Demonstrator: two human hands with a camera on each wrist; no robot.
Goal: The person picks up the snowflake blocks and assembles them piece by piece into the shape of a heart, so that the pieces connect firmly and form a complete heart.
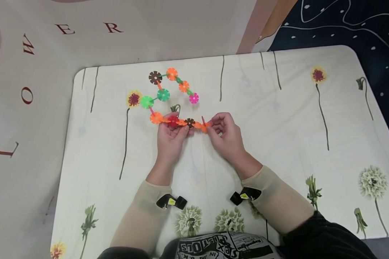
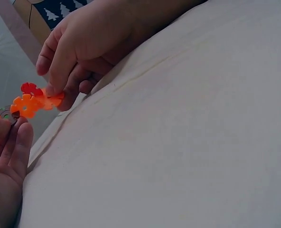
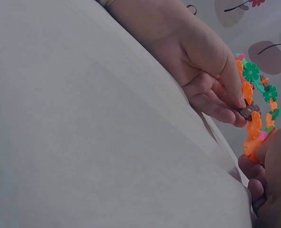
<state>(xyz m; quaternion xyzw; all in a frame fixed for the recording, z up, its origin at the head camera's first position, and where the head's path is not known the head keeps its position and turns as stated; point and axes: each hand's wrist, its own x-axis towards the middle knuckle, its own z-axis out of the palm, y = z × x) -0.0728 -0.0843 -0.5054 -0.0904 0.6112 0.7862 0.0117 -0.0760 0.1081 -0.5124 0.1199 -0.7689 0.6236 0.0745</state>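
A chain of notched plastic snowflake discs, slotted into one another, curves over the table. Its far end is a magenta disc [image 1: 193, 98]; orange, green and brown discs follow. My left hand [image 1: 170, 140] pinches the near stretch at a brown disc [image 3: 249, 111], with a red disc [image 1: 173, 120] beside its fingers. To the right, my right hand [image 1: 227, 136] pinches the near end between thumb and finger, at an orange disc [image 2: 52, 99]. Another red disc [image 2: 31, 89] stands up from that end, nearly edge-on in the head view. My right fingertips partly hide the join.
The table [image 1: 278, 144] has a white cloth printed with flowers and stems. A pale lettered surface [image 1: 165, 32] borders its far side, and dark patterned fabric [image 1: 330, 36] lies beyond the far right corner. Each forearm carries a wrist camera [image 1: 180, 202].
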